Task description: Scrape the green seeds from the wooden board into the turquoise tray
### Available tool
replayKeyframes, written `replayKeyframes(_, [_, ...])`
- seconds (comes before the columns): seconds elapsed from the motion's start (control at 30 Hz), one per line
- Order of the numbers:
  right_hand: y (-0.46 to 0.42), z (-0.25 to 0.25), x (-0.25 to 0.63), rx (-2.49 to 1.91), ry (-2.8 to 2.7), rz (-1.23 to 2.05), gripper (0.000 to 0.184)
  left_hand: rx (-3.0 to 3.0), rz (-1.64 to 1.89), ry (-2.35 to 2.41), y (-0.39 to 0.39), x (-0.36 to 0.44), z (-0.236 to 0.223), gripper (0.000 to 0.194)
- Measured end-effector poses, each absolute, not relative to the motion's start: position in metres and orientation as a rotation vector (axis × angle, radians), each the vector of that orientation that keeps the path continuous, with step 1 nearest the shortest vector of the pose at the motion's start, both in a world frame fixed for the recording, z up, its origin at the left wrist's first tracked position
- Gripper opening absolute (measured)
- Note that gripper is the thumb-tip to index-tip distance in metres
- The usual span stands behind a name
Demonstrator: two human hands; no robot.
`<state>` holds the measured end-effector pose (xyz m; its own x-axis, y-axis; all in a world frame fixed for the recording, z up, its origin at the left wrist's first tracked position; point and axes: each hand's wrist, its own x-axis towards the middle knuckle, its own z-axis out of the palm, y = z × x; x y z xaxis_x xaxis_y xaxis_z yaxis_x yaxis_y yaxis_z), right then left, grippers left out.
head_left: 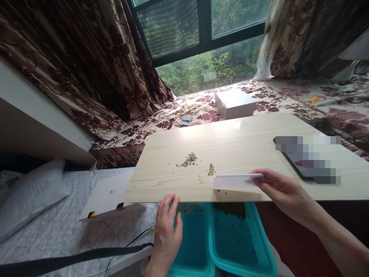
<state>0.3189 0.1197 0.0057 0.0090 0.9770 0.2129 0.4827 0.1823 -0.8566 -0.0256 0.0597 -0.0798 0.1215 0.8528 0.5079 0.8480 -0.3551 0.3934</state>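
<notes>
My right hand (284,192) grips a flat white scraper-like piece (238,181) by its right end; its lower edge rests on or just above the light wooden tabletop (245,146). Beside the scraper's left end lies a small cluster of greenish-brown grains (211,169), with a larger pile (190,159) farther left. My left hand (168,227) has its fingers stretched out against the table's near edge, holding nothing. Below that edge are two turquoise bins, a left bin (193,242) with scattered grains and a right bin (235,246) with a thicker heap at its far end.
A dark phone-like slab (300,163), partly pixelated, lies on the table's right side. Behind the table, a white box (235,103) and a small folded grey-green cloth (186,120) sit on the floral window seat. Another white box (111,196) and cables lie on the quilted bed at left.
</notes>
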Motion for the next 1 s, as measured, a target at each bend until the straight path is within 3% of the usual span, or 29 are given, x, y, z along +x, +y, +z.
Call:
replayKeyframes(0.23, [0.108, 0.025, 0.327, -1.426, -1.649, 0.835, 0.053, 2.364, 1.044, 1.781, 0.06, -0.026, -0.08, 0.05])
replayKeyframes(0.47, [0.11, 0.015, 0.327, -1.494, -1.541, 0.565, 0.043, 2.353, 1.064, 1.778, 0.06, -0.023, -0.079, 0.051])
replayKeyframes(1.0, [0.126, 0.027, 0.306, -1.514, -1.631, 0.51, 0.038, 2.337, 1.091, 1.78, 0.06, -0.025, -0.082, 0.051])
